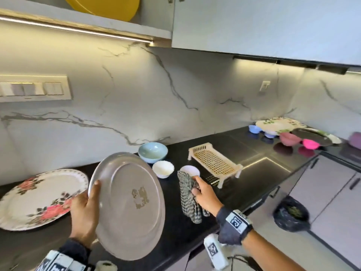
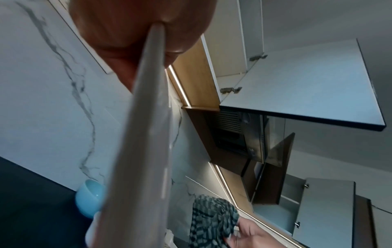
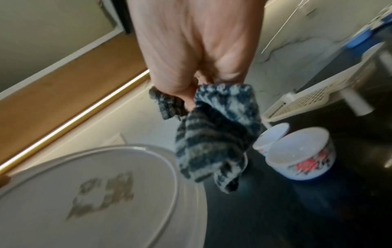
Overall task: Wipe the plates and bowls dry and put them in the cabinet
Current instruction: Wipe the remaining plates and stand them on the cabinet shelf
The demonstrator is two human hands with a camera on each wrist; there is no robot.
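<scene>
My left hand (image 1: 86,208) grips the left rim of a white plate (image 1: 130,204), held tilted with its underside and a gold maker's mark toward me; the plate (image 2: 140,151) shows edge-on in the left wrist view and its underside (image 3: 95,198) shows in the right wrist view. My right hand (image 1: 203,192) clutches a grey checked cloth (image 1: 188,198) just right of the plate, apart from it; the cloth (image 3: 214,134) hangs below the fist. On the black counter (image 1: 244,184) sit a floral plate (image 1: 39,198), a pale blue bowl (image 1: 153,154) and two small white bowls (image 1: 163,169).
A cream drying rack (image 1: 214,163) stands right of the bowls. More plates and coloured bowls (image 1: 289,133) crowd the far right corner. An upper cabinet with a yellow dish (image 1: 103,6) hangs above left, its open door (image 2: 307,94) overhead. A black bin bag (image 1: 291,214) sits on the floor.
</scene>
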